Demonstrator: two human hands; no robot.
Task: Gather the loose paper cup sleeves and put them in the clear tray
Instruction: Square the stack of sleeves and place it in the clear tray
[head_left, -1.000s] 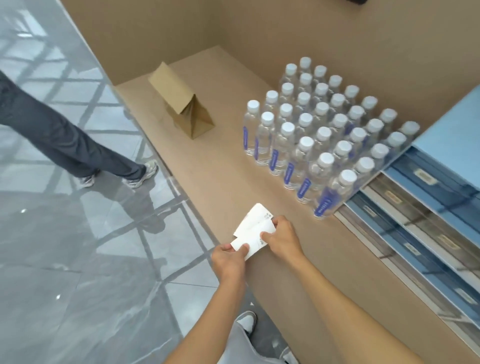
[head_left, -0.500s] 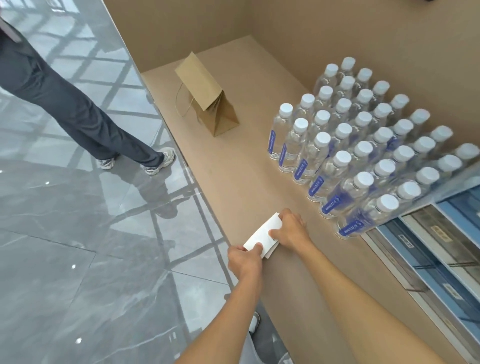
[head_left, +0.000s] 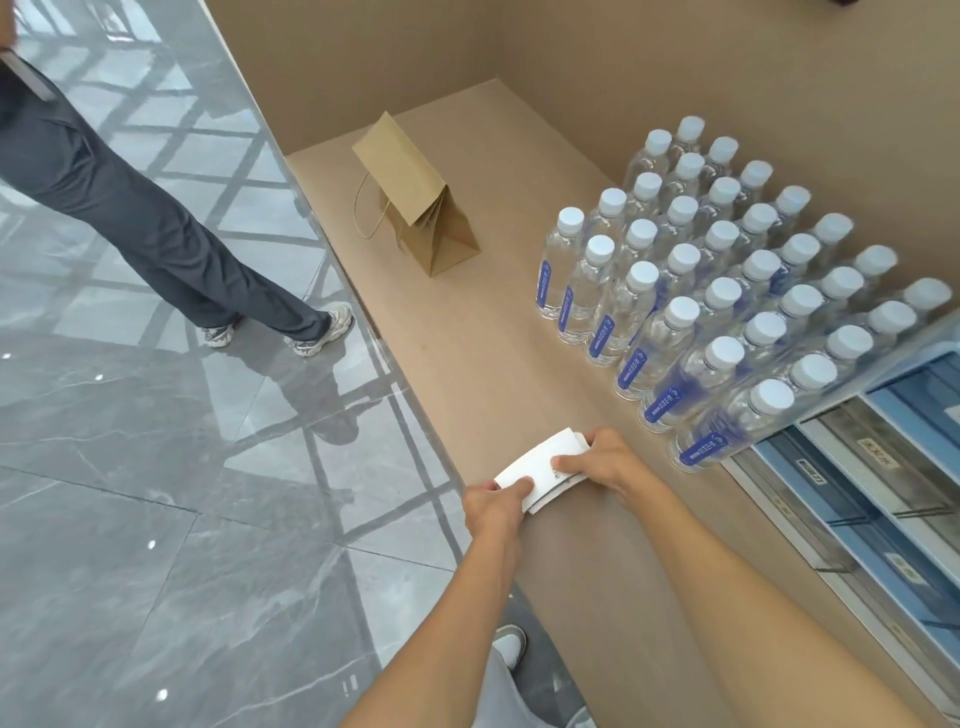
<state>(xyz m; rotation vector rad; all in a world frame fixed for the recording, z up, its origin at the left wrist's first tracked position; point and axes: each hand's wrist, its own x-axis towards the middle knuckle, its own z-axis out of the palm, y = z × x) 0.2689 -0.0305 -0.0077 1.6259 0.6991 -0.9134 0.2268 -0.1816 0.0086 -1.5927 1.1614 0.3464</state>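
Observation:
A small stack of flat white paper cup sleeves (head_left: 543, 467) lies squared up near the counter's front edge. My left hand (head_left: 493, 506) pinches its near end, thumb on top. My right hand (head_left: 602, 460) grips its far end, fingers curled over the stack. Both hands hold the same stack just above or on the tan counter (head_left: 509, 353). No clear tray shows in this view.
Several rows of capped water bottles (head_left: 727, 291) stand to the right. A brown paper bag (head_left: 415, 202) sits at the back. Blue drawer units (head_left: 883, 467) line the right edge. A person's legs (head_left: 156, 234) stand on the grey floor at left.
The fanned sleeves have been pushed together into one neat stack between my hands. The view has shifted, so the bottles and bag sit further right.

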